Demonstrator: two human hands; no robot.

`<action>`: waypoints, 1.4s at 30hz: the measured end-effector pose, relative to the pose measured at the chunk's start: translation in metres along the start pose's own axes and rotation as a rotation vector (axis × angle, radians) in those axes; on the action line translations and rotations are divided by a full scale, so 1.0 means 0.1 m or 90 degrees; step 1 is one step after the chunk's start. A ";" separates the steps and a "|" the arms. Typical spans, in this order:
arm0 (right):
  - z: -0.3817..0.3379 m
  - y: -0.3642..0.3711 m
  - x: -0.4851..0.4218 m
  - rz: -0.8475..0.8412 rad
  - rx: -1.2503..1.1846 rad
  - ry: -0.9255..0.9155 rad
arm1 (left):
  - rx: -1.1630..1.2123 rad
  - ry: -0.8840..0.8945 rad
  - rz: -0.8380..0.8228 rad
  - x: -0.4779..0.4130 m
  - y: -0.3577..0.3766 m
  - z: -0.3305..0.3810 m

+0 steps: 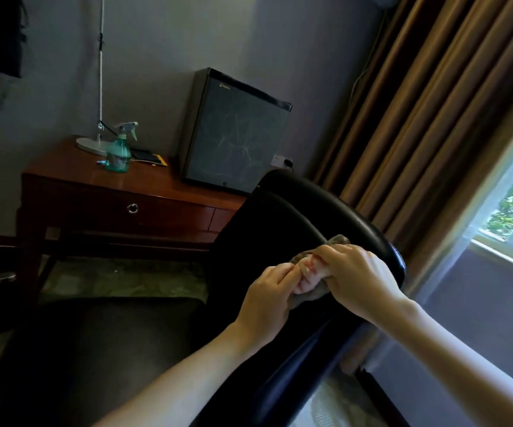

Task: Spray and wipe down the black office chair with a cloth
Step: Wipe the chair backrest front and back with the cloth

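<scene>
Wiping back of glossy black office chair (279, 217), L hand (269, 295) + R hand (356, 272) both gripping bunched grey-brown cloth (340, 241). Prob. mid-task; seat etc. left.

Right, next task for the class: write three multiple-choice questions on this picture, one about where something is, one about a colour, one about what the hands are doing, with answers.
1. Where does the spray bottle stand?
A. on the wooden desk
B. on the floor
C. on the window sill

2. What colour is the curtain?
A. white
B. brown
C. red

3. What are the left hand and right hand doing?
A. both hang empty
B. one lifts the bottle
C. both grip the cloth on top of the chair back

Answers:
1 A, the bottle stands on the desktop beside the lamp base.
2 B, the curtain's folds are brown.
3 C, the cloth is bunched between both hands at the chair's top edge.
</scene>
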State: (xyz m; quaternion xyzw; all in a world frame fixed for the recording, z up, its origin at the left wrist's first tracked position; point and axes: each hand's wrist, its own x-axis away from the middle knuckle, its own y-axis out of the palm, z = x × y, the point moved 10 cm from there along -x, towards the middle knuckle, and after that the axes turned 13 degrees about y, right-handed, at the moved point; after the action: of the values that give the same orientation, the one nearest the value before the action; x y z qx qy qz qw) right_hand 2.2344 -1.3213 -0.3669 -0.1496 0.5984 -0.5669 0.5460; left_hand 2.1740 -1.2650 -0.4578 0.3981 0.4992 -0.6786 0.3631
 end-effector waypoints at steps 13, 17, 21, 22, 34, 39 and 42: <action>0.00 -0.10 0.41 0.005 -0.011 -0.060 | -0.036 0.045 0.022 0.19 -0.05 0.31; -0.05 0.09 0.00 -0.005 -0.015 -0.055 | -0.075 0.030 0.000 0.03 0.02 -0.07; -0.24 0.45 -0.58 -0.039 -0.004 -0.066 | -0.067 -0.028 -0.023 -0.09 0.13 -0.69; -0.30 0.55 -0.75 -0.048 0.004 -0.071 | -0.063 -0.047 -0.032 -0.12 0.17 -0.90; -1.03 1.75 -2.70 -0.055 0.035 -0.145 | -0.148 -0.138 0.020 -0.33 0.34 -3.18; -1.18 2.05 -3.15 -0.105 0.061 -0.132 | -0.150 -0.119 0.038 -0.33 0.36 -3.59; -1.17 2.12 -3.21 -0.118 0.078 -0.138 | -0.164 -0.139 0.058 -0.26 0.43 -3.63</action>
State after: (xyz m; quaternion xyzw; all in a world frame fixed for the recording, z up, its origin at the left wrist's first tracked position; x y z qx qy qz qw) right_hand 2.3469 -0.9383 -0.4183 -0.2312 0.4843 -0.6309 0.5604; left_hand 2.2876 -0.9216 -0.5182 0.2943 0.5209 -0.6310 0.4939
